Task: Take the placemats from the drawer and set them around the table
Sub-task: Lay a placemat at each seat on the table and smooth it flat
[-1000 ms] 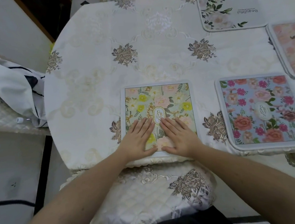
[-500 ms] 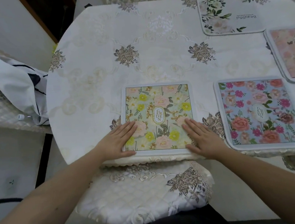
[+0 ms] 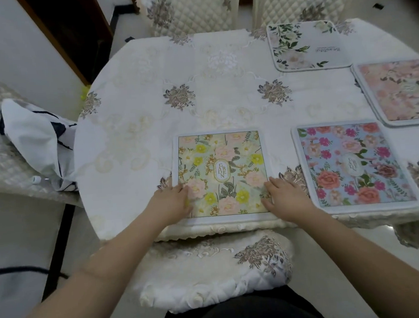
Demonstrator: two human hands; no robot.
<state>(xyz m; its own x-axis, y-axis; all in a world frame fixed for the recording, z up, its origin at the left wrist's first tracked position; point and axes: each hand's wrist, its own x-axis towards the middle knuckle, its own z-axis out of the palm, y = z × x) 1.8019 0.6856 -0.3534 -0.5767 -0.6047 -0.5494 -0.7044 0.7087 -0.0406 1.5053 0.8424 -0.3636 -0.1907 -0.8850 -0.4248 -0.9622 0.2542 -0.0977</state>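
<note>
My left hand (image 3: 171, 202) and right hand (image 3: 285, 195), grip flat and open, press the near corners of the green-and-yellow floral square placemat (image 3: 223, 172). Square its near edge to the white embroidered table (image 3: 131, 140) rim just below my palms.

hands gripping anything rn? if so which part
Nothing is gripped. The left hand and right hand lie flat on the near left and right edges of the yellow-flowered placemat, pressing it onto the table.

The yellow-flowered placemat (image 3: 223, 174) reads "GARDEN"; the white leafy placemat (image 3: 306, 45) reads "Beautiful", upside down.
</note>
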